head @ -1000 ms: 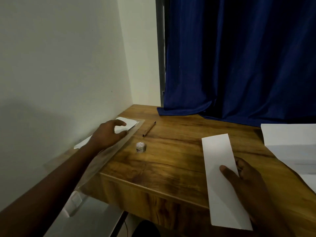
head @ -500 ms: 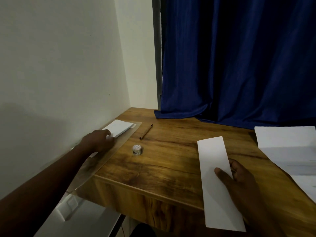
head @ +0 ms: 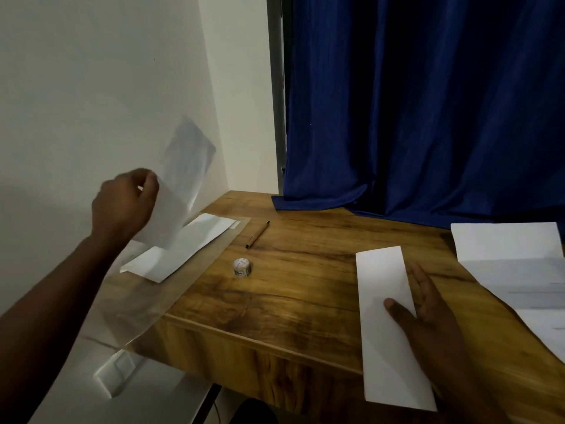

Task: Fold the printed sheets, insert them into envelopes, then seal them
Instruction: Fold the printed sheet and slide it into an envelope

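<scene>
Wooden desk (head: 305, 270): left hand (head: 125, 206) pinches a thin, limp envelope (head: 180, 185) by its lower edge above the envelope stack (head: 183, 249); right hand (head: 434, 319), fingers flat, presses the folded sheet (head: 385, 301) right of the stack.

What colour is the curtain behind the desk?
Deep blue; the curtain shows best in the head view.

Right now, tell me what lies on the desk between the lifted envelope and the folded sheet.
Between the envelope in the left hand and the folded sheet: only a pen and a small tape roll, both low.
</scene>
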The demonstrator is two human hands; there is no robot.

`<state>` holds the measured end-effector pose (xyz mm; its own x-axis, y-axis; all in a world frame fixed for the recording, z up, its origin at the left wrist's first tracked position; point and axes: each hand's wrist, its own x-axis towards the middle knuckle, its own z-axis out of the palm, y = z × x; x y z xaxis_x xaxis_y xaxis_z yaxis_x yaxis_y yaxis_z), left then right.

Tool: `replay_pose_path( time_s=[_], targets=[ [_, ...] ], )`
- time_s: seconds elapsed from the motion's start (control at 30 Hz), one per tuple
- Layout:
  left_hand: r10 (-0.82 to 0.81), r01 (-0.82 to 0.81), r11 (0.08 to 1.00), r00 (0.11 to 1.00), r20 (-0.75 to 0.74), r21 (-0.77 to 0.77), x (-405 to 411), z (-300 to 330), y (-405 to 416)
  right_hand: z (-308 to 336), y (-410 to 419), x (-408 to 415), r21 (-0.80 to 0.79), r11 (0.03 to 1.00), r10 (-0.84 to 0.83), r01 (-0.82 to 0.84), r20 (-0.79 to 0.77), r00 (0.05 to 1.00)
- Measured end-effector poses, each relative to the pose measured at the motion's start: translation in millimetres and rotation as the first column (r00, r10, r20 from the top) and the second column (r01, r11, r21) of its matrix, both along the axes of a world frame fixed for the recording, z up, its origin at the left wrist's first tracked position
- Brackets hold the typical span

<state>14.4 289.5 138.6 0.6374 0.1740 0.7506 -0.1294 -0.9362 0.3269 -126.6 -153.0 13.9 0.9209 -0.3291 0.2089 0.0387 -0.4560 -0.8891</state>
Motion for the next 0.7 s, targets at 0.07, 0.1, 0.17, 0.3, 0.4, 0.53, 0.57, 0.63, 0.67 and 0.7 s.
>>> replay_pose_path(
  time_s=[0.07, 0.1, 0.17, 0.3, 0.4, 0.53, 0.57, 0.63, 0.67, 0.7],
  targets=[
    [-0.1, 0.12, 0.982, 0.985, 0.138, -0.145, -16, 14, -11, 3, 0, -1, -0.023, 1.0, 0.017, -0.017, 0.008, 1.0],
    [-0.159, 0.201, 0.954, 0.969, 0.191, -0.225, -24, 19, -18, 3, -1, -1, -0.038, 0.999, 0.031, -0.03, 0.008, 0.999],
    [-0.277, 0.38, 0.836, 0.915, 0.293, -0.396, -37, 23, -36, 5, -1, -4, -0.072, 0.995, 0.074, -0.072, 0.014, 0.997],
    [-0.483, 0.539, 0.332, 0.802, 0.352, -0.774, -50, 1, -91, 7, 8, -10, 0.041, 0.994, 0.095, -0.097, 0.052, 0.994],
    [-0.645, 0.388, -0.042, 0.693, 0.322, -0.921, -55, -32, -145, 6, 7, -17, 0.139, 0.985, 0.103, -0.102, -0.004, 0.995],
    [-0.783, 0.196, -0.243, 0.538, 0.311, -0.95, -68, -76, -216, 22, -5, -24, 0.376, 0.922, 0.128, -0.094, -0.065, 0.99],
    [-0.806, 0.155, -0.239, 0.519, 0.285, -0.959, -71, -85, -231, 28, -10, -27, 0.439, 0.894, 0.143, -0.091, -0.087, 0.986],
    [-0.845, 0.084, -0.217, 0.482, 0.23, -0.973, -77, -102, -256, 33, -24, -28, 0.465, 0.88, 0.142, -0.102, -0.053, 0.988],
    [-0.861, 0.06, -0.216, 0.458, 0.219, -0.974, -79, -109, -265, 33, -31, -28, 0.437, 0.896, 0.115, -0.08, -0.055, 0.992],
    [-0.876, 0.044, -0.219, 0.43, 0.216, -0.975, -81, -115, -271, 36, -35, -32, 0.421, 0.906, 0.081, -0.043, -0.072, 0.994]
  ],
)
